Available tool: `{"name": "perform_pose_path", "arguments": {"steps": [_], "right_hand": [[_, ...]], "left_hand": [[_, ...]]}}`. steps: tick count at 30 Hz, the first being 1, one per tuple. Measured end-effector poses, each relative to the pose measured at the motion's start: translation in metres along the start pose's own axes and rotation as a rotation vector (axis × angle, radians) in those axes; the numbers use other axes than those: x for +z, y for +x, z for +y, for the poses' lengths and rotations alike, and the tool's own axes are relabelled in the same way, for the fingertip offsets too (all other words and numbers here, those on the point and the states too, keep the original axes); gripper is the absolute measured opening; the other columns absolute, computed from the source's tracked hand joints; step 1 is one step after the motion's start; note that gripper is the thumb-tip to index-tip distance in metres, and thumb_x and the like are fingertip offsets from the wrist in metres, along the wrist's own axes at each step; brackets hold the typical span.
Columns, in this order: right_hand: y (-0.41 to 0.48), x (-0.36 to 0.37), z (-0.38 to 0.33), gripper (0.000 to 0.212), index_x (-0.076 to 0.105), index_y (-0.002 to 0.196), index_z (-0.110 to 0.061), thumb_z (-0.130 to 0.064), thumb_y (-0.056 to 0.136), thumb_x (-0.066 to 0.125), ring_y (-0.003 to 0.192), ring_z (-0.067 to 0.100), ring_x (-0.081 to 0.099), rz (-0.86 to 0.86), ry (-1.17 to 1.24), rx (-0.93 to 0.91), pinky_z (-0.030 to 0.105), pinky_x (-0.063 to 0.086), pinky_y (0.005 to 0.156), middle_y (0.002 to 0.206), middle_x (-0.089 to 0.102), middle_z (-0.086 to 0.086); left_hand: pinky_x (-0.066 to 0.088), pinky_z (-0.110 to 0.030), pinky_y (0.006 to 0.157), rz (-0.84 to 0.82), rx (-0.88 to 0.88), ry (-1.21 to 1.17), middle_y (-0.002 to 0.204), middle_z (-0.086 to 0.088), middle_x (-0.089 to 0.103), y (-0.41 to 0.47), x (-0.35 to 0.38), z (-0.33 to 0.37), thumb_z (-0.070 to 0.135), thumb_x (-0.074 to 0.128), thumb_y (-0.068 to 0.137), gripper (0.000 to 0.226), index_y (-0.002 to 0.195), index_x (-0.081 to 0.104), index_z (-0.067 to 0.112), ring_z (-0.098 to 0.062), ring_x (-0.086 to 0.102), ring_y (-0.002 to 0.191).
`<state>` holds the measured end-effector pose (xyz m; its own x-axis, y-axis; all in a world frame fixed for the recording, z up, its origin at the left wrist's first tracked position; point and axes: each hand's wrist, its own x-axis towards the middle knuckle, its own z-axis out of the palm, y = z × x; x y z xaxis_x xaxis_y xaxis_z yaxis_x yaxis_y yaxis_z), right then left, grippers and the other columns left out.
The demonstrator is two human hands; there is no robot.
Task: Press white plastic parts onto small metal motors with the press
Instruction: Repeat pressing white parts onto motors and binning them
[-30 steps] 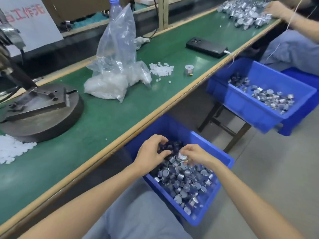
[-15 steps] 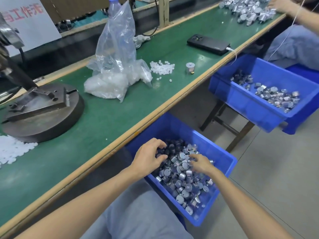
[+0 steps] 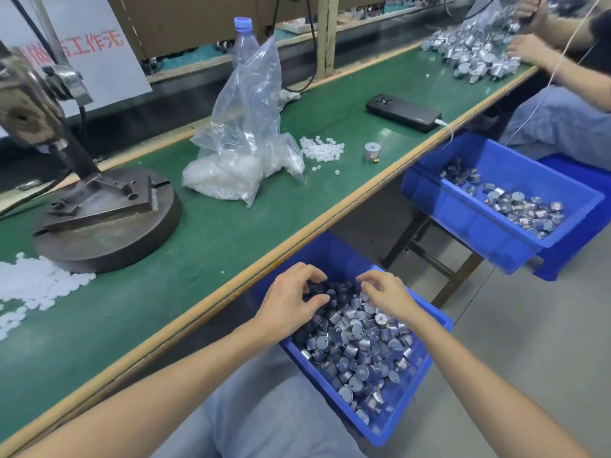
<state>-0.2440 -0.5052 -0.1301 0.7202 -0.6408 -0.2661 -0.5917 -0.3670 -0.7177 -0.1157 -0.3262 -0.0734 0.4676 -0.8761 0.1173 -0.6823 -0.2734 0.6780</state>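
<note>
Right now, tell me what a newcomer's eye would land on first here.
The left hand and right hand reach into a blue bin heaped with shiny metal motors at the person's lap, bottom centre. On the green table at left stands the heavy press, with white parts piled at its foot and a clear bag of more beside it.
</note>
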Motion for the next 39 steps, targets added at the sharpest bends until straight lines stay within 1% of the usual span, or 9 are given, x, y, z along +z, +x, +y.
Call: {"name": "perform_pose_path", "arguments": {"steps": [4,9,14,18,21,25,29,35,39], "right_hand": [[-0.004,-0.028,-0.045,0.018,0.069,0.100,-0.014,-0.009,0.092,0.053,0.080,0.020,0.064,0.130,0.074,-0.145,0.028,0.048,0.074,0.082,0.067,0.001],[0.005,-0.049,-0.125,0.014,0.068,0.097,-0.011,-0.008,0.092,0.055,0.061,0.003,0.054,0.179,0.176,-0.355,0.025,0.046,0.064,0.069,0.060,-0.011],[0.022,-0.025,-0.210,0.013,0.067,0.095,-0.014,-0.008,0.091,0.057,0.054,-0.003,0.050,0.083,0.191,-0.543,0.011,0.042,0.055,0.067,0.059,-0.012],[0.024,0.011,-0.276,0.014,0.066,0.096,-0.011,-0.004,0.092,0.054,0.052,-0.001,0.051,-0.049,0.170,-0.691,0.012,0.041,0.053,0.068,0.060,-0.005],[0.018,0.042,-0.325,0.013,0.066,0.094,-0.015,-0.006,0.091,0.056,0.052,-0.002,0.050,-0.129,0.120,-0.826,0.017,0.042,0.057,0.068,0.059,-0.014],[-0.001,0.081,-0.388,0.013,0.068,0.096,-0.017,-0.011,0.091,0.057,0.062,0.012,0.055,-0.211,0.076,-0.979,0.028,0.047,0.066,0.073,0.063,-0.014],[-0.025,0.127,-0.448,0.013,0.066,0.099,-0.017,-0.016,0.093,0.055,0.059,0.006,0.054,-0.359,0.058,-1.087,0.024,0.047,0.062,0.075,0.065,-0.006],[-0.075,0.208,-0.530,0.018,0.066,0.104,-0.007,-0.011,0.092,0.054,0.067,0.016,0.054,-0.511,-0.010,-1.264,0.024,0.043,0.063,0.077,0.063,0.000],[-0.107,0.262,-0.568,0.017,0.065,0.102,-0.003,-0.007,0.090,0.054,0.055,0.007,0.044,-0.586,-0.103,-1.412,0.021,0.033,0.060,0.063,0.050,-0.011]], "left_hand": [[0.039,-0.009,0.072,0.067,0.077,-0.057,0.099,0.011,0.060,0.007,-0.022,0.022,0.023,0.074,0.079,0.026,0.102,0.063,0.020,0.000,0.050,0.073],[0.035,-0.006,0.072,0.204,0.094,-0.067,0.091,0.013,0.060,0.011,-0.092,0.032,0.018,0.075,0.076,0.025,0.098,0.065,0.016,0.001,0.050,0.074],[0.036,-0.006,0.072,0.386,0.015,0.041,0.096,0.003,0.063,-0.013,-0.173,0.012,0.015,0.075,0.077,0.025,0.100,0.065,0.011,-0.009,0.051,0.074],[0.043,-0.012,0.072,0.519,-0.081,0.089,0.094,0.000,0.064,-0.046,-0.232,-0.007,0.013,0.074,0.078,0.023,0.099,0.065,0.010,-0.004,0.055,0.074],[0.037,-0.004,0.070,0.622,-0.137,0.150,0.091,0.006,0.063,-0.078,-0.275,-0.020,0.015,0.075,0.078,0.022,0.099,0.065,0.012,0.007,0.054,0.075],[0.037,-0.004,0.070,0.777,-0.254,0.218,0.093,0.005,0.064,-0.131,-0.331,-0.036,0.017,0.074,0.079,0.021,0.096,0.064,0.017,-0.010,0.057,0.077],[0.036,-0.004,0.066,0.939,-0.370,0.267,0.092,0.004,0.065,-0.188,-0.376,-0.053,0.013,0.076,0.076,0.021,0.093,0.064,0.017,-0.007,0.054,0.070],[0.037,-0.007,0.064,1.054,-0.543,0.354,0.090,-0.001,0.063,-0.272,-0.415,-0.080,0.010,0.075,0.077,0.021,0.096,0.065,0.007,-0.012,0.053,0.068],[0.037,-0.006,0.066,1.138,-0.662,0.423,0.094,0.005,0.063,-0.323,-0.434,-0.094,0.013,0.077,0.075,0.022,0.094,0.065,0.012,-0.013,0.055,0.072]]}}
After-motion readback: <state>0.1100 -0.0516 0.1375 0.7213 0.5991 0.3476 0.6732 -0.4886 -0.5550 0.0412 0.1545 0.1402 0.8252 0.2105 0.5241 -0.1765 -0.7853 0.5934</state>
